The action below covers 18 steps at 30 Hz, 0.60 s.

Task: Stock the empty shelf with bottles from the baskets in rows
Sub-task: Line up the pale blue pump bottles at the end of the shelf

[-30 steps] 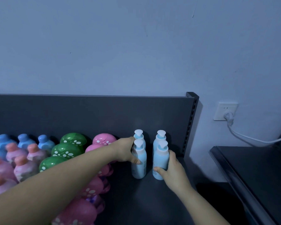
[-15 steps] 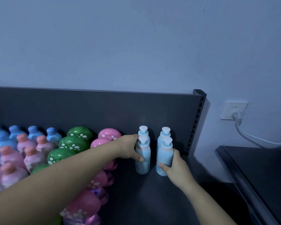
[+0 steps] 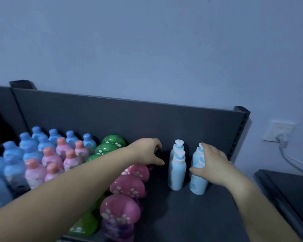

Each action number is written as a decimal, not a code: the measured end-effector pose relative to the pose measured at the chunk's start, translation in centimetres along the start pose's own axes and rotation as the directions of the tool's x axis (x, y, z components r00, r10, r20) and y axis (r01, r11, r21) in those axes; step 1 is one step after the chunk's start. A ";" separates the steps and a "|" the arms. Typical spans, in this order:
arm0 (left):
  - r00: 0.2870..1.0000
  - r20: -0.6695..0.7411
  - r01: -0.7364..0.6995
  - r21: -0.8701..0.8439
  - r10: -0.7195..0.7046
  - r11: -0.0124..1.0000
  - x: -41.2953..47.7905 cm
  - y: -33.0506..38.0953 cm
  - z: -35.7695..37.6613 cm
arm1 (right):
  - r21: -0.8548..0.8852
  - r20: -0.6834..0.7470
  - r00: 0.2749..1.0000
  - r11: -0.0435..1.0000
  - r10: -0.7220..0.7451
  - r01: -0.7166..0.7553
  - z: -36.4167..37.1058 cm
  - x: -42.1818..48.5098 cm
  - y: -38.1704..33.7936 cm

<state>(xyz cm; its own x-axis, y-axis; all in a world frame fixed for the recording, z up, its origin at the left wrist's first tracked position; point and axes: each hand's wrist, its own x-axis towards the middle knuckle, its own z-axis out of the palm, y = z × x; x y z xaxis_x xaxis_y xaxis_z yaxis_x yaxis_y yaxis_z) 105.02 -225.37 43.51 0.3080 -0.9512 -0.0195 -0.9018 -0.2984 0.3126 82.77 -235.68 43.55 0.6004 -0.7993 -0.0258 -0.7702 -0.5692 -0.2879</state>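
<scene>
Two rows of two pale blue pump bottles stand at the right end of the dark shelf. The left front pump bottle stands free. My left hand hovers just left of it with loosely curled fingers, touching nothing. My right hand lies over the upper part of the right front pump bottle. Its thumb crosses that bottle's front, and its fairly straight fingers reach the rear bottle's pump. Both right-hand pumps are mostly hidden.
Left of the pump bottles stand rows of pink paw-print bottles, green bottles, pink bottles with orange caps and blue bottles. A wall socket with a cable and a dark surface lie to the right.
My left hand has let go of the left front bottle and drawn back to the left. My right hand has risen from low on the right front bottle to its top. The camera turned left.
</scene>
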 end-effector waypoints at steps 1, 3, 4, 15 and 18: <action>1.000 -0.029 0.011 0.012 -0.011 1.000 -0.7 -0.4 -0.7 | -0.048 -0.020 1.000 0.999 -0.017 0.016 -0.2 -0.1 -1.2; 0.996 -0.080 0.037 0.053 -0.032 0.998 -2.0 -1.7 -2.2 | -0.129 -0.075 0.995 0.990 -0.073 0.063 -0.4 0.0 -4.0; 0.994 -0.100 0.046 0.080 -0.038 0.996 -2.7 -2.5 -2.9 | -0.169 -0.101 0.989 0.982 -0.107 0.089 -0.4 0.0 -5.5; 0.934 -0.327 0.245 0.300 -0.142 0.922 -16.0 -15.8 -8.5 | -0.329 -0.126 0.900 0.873 -0.418 0.359 2.3 -1.2 -23.1; 0.909 -0.347 0.340 0.293 -0.232 0.894 -21.0 -20.1 -10.1 | -0.370 -0.102 0.858 0.820 -0.503 0.437 3.9 -2.2 -29.1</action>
<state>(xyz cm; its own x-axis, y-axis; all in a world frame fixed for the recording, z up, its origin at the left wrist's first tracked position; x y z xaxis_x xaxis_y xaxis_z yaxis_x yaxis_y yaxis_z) 119.71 -198.61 47.20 0.5945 -0.7677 0.2391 -0.7898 -0.6133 -0.0053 104.71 -216.57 48.24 0.8808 -0.4190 0.2205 -0.4487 -0.8873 0.1068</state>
